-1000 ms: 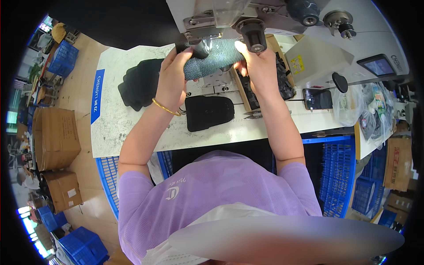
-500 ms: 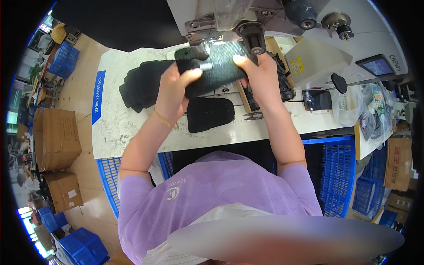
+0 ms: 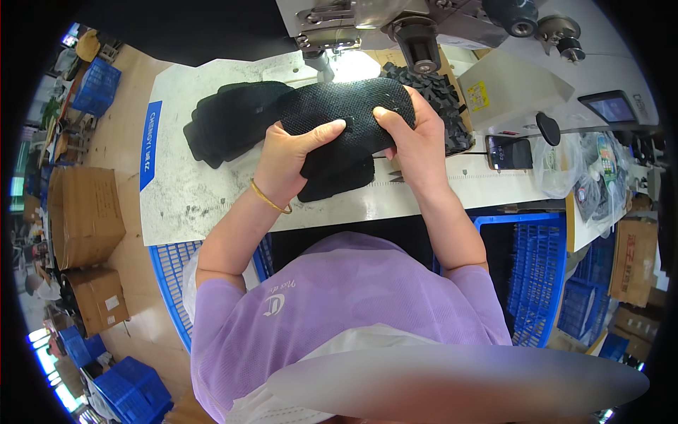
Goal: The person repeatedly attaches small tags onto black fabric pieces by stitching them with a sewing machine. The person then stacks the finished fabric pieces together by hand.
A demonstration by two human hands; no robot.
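Both hands hold one black mesh fabric piece [image 3: 346, 113] flat above the white worktable [image 3: 183, 191]. My left hand [image 3: 293, 159] grips its lower left part, thumb on top; a gold bangle sits on that wrist. My right hand [image 3: 413, 141] grips its right end. Under the held piece lies another black piece [image 3: 335, 180] on the table. A stack of black fabric pieces [image 3: 229, 120] lies just to the left. The sewing machine head [image 3: 395, 21] stands right behind the hands.
A pile of small black cut parts [image 3: 441, 99] lies at the right of the machine. A phone [image 3: 510, 152] and plastic bags [image 3: 586, 169] sit at the right. Blue crates [image 3: 537, 268] stand under the table, cardboard boxes [image 3: 78, 212] at the left.
Both hands have drawn the black mesh piece back from under the machine toward me and now hold it flat and lower over the table.
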